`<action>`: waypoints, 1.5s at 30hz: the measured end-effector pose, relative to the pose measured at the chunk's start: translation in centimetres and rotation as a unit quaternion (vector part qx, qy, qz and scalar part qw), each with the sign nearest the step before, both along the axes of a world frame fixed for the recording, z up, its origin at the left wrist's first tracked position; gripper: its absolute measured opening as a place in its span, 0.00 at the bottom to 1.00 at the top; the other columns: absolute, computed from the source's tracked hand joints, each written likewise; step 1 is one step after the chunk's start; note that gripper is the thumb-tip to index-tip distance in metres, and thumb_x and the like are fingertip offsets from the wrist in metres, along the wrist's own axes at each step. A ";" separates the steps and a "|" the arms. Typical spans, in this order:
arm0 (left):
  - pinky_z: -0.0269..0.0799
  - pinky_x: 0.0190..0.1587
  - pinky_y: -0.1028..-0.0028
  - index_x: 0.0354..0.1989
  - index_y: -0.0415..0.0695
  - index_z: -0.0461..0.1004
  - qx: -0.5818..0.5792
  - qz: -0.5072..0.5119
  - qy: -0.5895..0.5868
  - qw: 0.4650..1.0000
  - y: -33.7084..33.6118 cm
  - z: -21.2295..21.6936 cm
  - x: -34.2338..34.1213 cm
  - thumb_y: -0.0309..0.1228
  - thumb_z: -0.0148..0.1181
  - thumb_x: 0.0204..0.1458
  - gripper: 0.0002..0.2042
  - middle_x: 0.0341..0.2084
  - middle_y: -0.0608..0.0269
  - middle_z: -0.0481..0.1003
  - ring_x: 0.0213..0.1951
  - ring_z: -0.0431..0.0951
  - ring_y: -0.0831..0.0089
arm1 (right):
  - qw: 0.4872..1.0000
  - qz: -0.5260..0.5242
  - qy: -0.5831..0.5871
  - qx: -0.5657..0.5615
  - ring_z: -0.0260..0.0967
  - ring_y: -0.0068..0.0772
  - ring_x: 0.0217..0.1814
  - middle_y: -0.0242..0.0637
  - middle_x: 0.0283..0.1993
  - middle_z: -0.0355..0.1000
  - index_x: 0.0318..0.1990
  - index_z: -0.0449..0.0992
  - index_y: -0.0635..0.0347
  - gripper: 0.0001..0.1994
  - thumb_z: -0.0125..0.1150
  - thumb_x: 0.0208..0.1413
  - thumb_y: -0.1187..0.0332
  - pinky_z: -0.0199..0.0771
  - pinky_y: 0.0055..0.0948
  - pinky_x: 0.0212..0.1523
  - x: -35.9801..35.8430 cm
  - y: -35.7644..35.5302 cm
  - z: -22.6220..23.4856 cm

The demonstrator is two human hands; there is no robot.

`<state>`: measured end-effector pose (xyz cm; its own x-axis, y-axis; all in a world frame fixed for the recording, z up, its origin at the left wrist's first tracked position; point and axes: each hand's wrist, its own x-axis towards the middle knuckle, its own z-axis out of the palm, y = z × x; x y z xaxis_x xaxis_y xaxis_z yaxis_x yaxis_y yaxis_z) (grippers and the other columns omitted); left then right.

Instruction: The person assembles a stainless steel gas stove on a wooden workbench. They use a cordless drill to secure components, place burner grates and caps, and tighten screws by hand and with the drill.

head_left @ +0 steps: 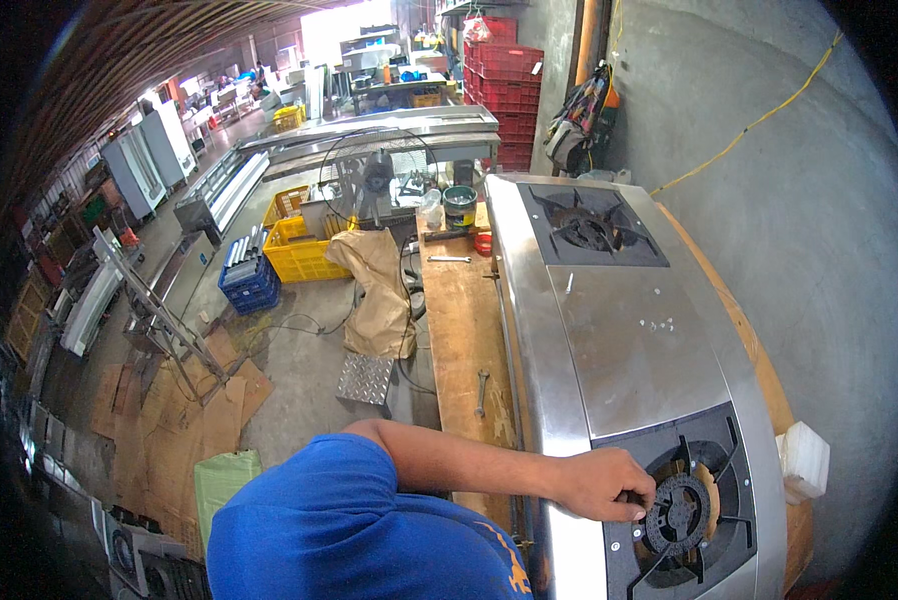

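From the lower left my left arm reaches across to the near burner of a stainless steel gas stove [634, 345]. My left hand [604, 485] is closed at the left side of that burner, its curled fingers around a dark prong of the black burner grate [735, 520]. The fingers partly hide the prong. Inside the grate sits a round black burner head [677, 515], just right of my fingertips. A second burner [589, 230] with its own black grate is at the stove's far end. My right hand is out of view.
Left of the stove, a wooden board [459, 340] carries a wrench [482, 393], another wrench [449, 259] and a dark tub [460, 205]. Yellow crates [304, 255], a blue crate [251, 285] and a fan [377, 172] stand beyond. A grey wall [819, 250] borders the right.
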<state>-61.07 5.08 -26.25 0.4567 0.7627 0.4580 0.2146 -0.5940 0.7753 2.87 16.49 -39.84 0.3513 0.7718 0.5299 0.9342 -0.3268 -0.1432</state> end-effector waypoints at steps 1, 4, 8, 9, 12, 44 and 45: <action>0.70 0.32 0.62 0.35 0.43 0.76 0.006 0.001 -0.005 1.000 0.0 0.0 0.0 0.34 0.58 0.55 0.08 0.26 0.56 0.77 0.31 0.78 0.56 | 1.000 0.002 -0.001 -0.002 0.68 0.52 0.58 0.53 0.57 0.70 0.57 0.71 0.67 0.18 0.51 0.62 0.71 0.68 0.42 0.58 -0.1 0.0 0.1; 0.70 0.32 0.61 0.35 0.43 0.76 0.007 0.007 0.000 1.000 0.0 0.1 0.1 0.34 0.59 0.54 0.08 0.26 0.56 0.77 0.30 0.78 0.56 | 1.000 0.006 -0.001 -0.004 0.68 0.52 0.58 0.53 0.57 0.70 0.58 0.71 0.67 0.18 0.51 0.62 0.71 0.68 0.42 0.58 -0.5 0.3 0.2; 0.70 0.32 0.60 0.35 0.42 0.76 -0.027 0.005 0.003 1.000 -0.1 0.1 0.1 0.34 0.59 0.54 0.08 0.26 0.56 0.77 0.30 0.78 0.55 | 1.000 0.007 -0.002 -0.003 0.68 0.52 0.59 0.53 0.57 0.70 0.58 0.71 0.67 0.18 0.52 0.62 0.71 0.68 0.42 0.59 -0.5 0.6 0.0; 0.70 0.33 0.60 0.35 0.42 0.76 -0.022 0.005 0.000 1.000 -0.1 0.1 0.1 0.34 0.59 0.54 0.08 0.26 0.55 0.77 0.31 0.78 0.55 | 1.000 0.008 -0.002 -0.005 0.68 0.52 0.59 0.53 0.57 0.70 0.58 0.71 0.67 0.18 0.52 0.62 0.71 0.68 0.42 0.59 -0.4 0.6 -0.1; 0.69 0.32 0.61 0.34 0.42 0.76 -0.006 0.011 -0.012 1.000 0.0 0.0 0.2 0.33 0.60 0.52 0.08 0.25 0.55 0.77 0.29 0.78 0.56 | 1.000 0.007 -0.002 -0.002 0.68 0.52 0.59 0.53 0.57 0.70 0.58 0.71 0.67 0.18 0.52 0.62 0.71 0.68 0.42 0.59 -0.1 0.6 -0.2; 0.70 0.32 0.62 0.34 0.43 0.77 -0.006 0.002 -0.008 1.000 0.0 0.4 0.0 0.36 0.58 0.55 0.09 0.25 0.57 0.77 0.29 0.78 0.58 | 1.000 0.005 -0.020 -0.008 0.67 0.52 0.60 0.52 0.59 0.69 0.59 0.70 0.67 0.19 0.53 0.61 0.71 0.67 0.42 0.60 0.9 -0.8 0.1; 0.70 0.33 0.62 0.35 0.43 0.77 -0.005 0.004 0.000 1.000 0.0 0.4 -0.1 0.36 0.58 0.55 0.09 0.26 0.57 0.77 0.30 0.78 0.58 | 1.000 0.005 -0.023 -0.009 0.67 0.52 0.60 0.52 0.59 0.69 0.59 0.70 0.67 0.19 0.53 0.61 0.71 0.67 0.42 0.60 1.0 -1.1 0.1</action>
<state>-61.13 5.07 -25.88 0.4501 0.7713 0.4500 0.2199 -0.5841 0.7813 3.83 15.41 -39.73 0.3192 0.7847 0.5314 0.9427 -0.3202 -0.0935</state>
